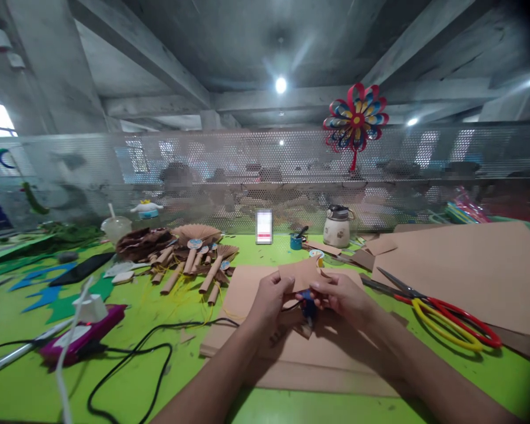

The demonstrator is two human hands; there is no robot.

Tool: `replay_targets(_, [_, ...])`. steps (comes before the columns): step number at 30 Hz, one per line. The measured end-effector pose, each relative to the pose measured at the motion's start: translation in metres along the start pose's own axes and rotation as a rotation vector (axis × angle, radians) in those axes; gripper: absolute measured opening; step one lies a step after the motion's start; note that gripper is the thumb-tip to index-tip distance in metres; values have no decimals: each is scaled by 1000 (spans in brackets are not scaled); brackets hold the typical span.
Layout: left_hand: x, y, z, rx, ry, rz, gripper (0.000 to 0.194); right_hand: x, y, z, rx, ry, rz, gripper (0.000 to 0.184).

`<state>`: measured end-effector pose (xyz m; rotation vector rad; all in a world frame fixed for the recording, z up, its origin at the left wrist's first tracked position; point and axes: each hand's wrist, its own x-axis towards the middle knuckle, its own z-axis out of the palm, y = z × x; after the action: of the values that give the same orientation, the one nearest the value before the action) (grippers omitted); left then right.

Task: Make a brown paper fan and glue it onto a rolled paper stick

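Note:
Over a stack of brown kraft paper (251, 294), my left hand (271, 295) pinches the left edge of a small piece of brown kraft paper (297, 275). My right hand (342, 294) grips the same piece at its right edge, thumb and fingers closed. Just below the piece, by the right fingers, a dark blue object (308, 307) with a black cord shows in part; it may be a glue gun, and I cannot tell whether those fingers also hold it. Scissors (441, 318) with red and yellow handles lie to the right.
Paper fans with rolled handles (192, 259) lie at the left behind a purple power strip (83, 338) and its black cable (135, 350). A phone (264, 227), a blue pot (296, 241) and a white flask (336, 228) stand at the back. Large kraft sheets (472, 271) cover the right.

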<state>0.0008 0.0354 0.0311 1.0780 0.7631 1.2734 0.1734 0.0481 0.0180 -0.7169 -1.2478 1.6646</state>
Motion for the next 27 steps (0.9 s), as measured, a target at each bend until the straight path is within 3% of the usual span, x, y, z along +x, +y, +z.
replay_targets(8, [2, 2, -1, 327, 135, 72, 26, 4, 4, -6, 21, 39, 29, 26])
replay_targets(15, [2, 4, -1, 421, 173, 94, 23, 2, -5, -7, 65, 79, -32, 30])
replay_targets(27, [-2, 4, -1, 222, 101, 23, 36, 2, -9, -8, 5, 78, -68, 31])
